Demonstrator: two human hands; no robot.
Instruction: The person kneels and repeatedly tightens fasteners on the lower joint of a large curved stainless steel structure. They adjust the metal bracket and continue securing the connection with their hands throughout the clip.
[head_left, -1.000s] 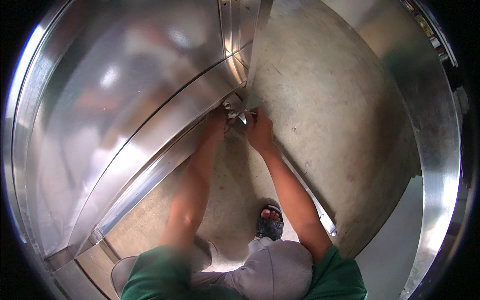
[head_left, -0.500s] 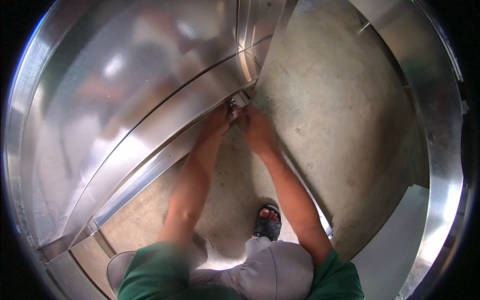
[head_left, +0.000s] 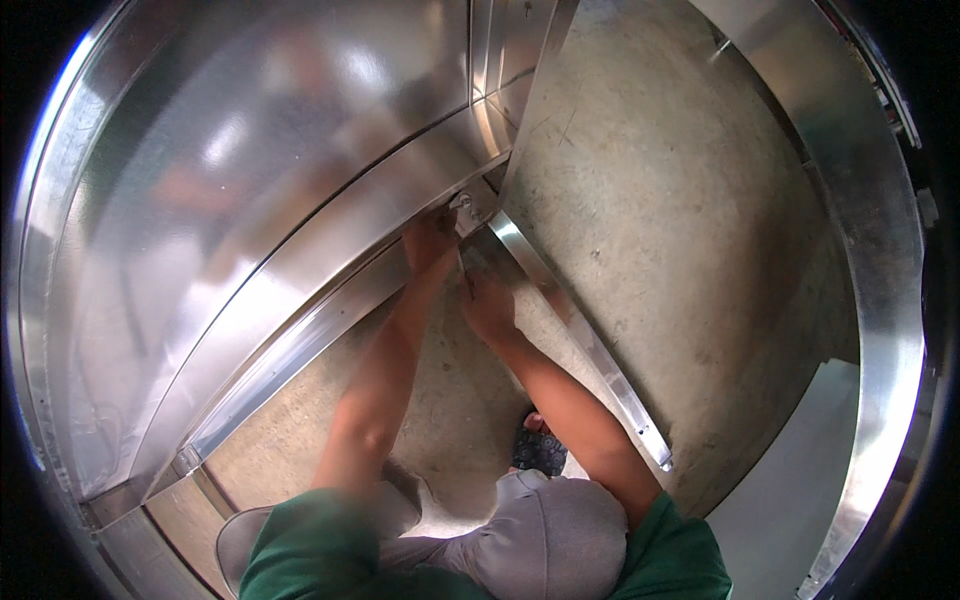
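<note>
My left hand (head_left: 430, 238) reaches to the lower corner of a large shiny metal panel (head_left: 290, 160). Its curled fingers press close to a small metal fitting (head_left: 465, 205) there; what they grip is hidden. Just below and nearer to me, my right hand (head_left: 488, 302) is closed around a thin, dark, rod-like tool (head_left: 464, 268) whose upper end points toward the fitting. The tool's exact kind is too small to tell. From that corner a long metal strip (head_left: 580, 335) runs down to the right, beside my right forearm and apart from it.
Along the panel's lower edge runs a metal rail (head_left: 290, 355). A curved-looking metal frame (head_left: 880, 290) stands at the right, with a pale flat sheet (head_left: 790, 480) near its foot. Beneath lies concrete floor (head_left: 690, 220); my sandalled foot (head_left: 540, 440) rests between my arms.
My right hand has drawn back from the corner, down toward me, uncovering the upper end of the metal strip. My left hand stays at the corner, shifted slightly.
</note>
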